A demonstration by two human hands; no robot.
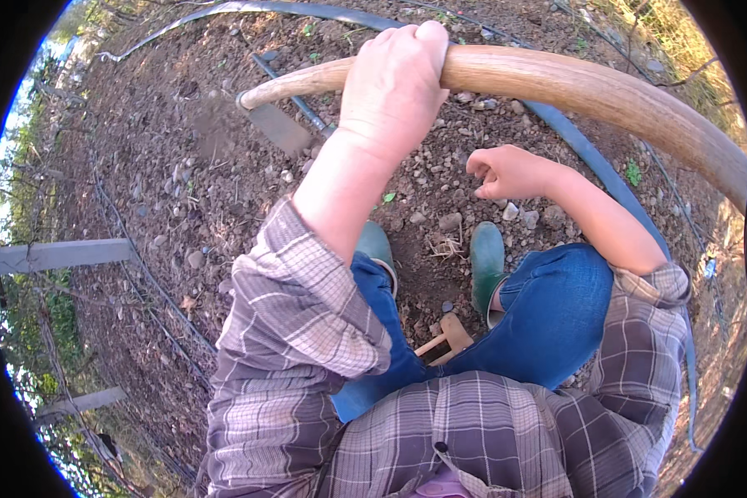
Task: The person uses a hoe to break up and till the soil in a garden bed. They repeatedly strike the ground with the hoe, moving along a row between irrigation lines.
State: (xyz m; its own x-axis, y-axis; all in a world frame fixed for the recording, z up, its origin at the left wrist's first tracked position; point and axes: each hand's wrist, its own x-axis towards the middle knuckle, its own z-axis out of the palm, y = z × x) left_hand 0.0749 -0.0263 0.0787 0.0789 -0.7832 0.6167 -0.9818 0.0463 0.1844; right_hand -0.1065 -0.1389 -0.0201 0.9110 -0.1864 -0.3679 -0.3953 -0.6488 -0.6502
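My left hand (pixel 393 84) grips the pale wooden handle (pixel 535 78) of a hoe, which crosses the view from upper left to the right rim and looks bent by the lens. At the handle's far left end is the flat metal hoe blade (pixel 280 129), over stony brown soil; whether it touches the ground is hard to tell. A blurred brown patch lies just left of the blade. My right hand (pixel 513 171) hangs below the handle, apart from it, fingers loosely curled, with nothing seen in it. Small stones (pixel 510 211) lie beneath that hand.
Below are my green rubber boots (pixel 487 261) and a small wooden piece (pixel 454 333) between my legs. A flat blue-grey hose (pixel 573 134) curves around ahead and right. Thin black irrigation lines (pixel 168 299) and grey posts (pixel 62 254) stand left, before vines or shrubs.
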